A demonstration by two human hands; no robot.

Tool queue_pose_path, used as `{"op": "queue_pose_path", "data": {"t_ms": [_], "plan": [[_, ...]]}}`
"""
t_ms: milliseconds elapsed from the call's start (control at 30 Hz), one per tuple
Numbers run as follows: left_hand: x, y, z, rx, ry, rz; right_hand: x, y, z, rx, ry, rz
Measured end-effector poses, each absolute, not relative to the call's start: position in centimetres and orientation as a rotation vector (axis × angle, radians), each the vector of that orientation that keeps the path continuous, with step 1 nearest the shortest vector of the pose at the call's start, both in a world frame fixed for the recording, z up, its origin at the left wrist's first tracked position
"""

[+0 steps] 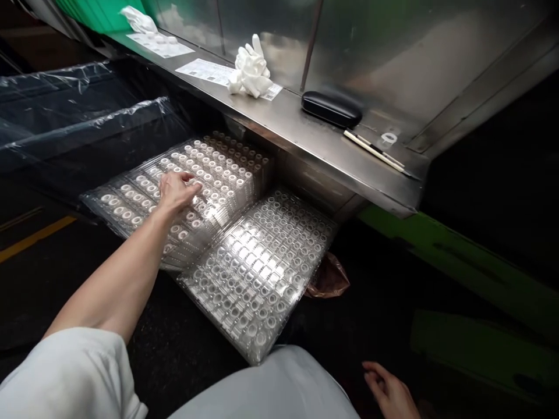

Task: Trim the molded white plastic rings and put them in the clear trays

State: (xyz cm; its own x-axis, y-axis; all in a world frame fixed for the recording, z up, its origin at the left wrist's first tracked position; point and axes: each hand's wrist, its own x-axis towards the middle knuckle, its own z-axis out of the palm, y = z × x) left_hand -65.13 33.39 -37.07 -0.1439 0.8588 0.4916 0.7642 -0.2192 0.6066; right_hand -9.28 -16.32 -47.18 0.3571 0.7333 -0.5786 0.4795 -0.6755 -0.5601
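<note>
My left hand [174,191] reaches over a clear plastic tray [98,203] holding rows of small white ring-shaped parts [126,215]. Its thumb and index finger are apart among the rings, and the other fingertips are hidden behind the hand. I see no part held in it. This tray tops a tall stack of similar trays. Against the stack's near right side, a second clear tray [257,259] with rows of round pockets lies tilted, shining under the light. Low at the right, away from the trays, my right hand [391,393] hangs with loosely bent, parted fingers and nothing visible in it.
A metal ledge [288,125] carries white gloves [251,70], printed papers [205,71], a black case [332,109], thin sticks [375,151] and a white ring [388,138]. Plastic-covered dark bins [87,125] stand left. A brown bag [329,279] sits behind the tilted tray.
</note>
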Motion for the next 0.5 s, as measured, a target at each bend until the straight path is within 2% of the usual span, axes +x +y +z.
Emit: {"op": "queue_pose_path", "data": {"t_ms": [167, 367, 500], "plan": [[-56.4, 24.2, -35.5, 1.946, 1.76, 1.188, -9.5, -17.8, -49.4, -2.33, -0.984, 1.279], [-45.0, 7.4, -41.6, 1.909, 1.459, 0.816, -9.8, -22.5, -53.3, -2.412, -0.777, 1.437], [-42.9, 4.1, -44.1, 1.894, 1.51, 0.731, -8.4, -24.7, -56.4, -2.349, -0.83, 1.527]]}}
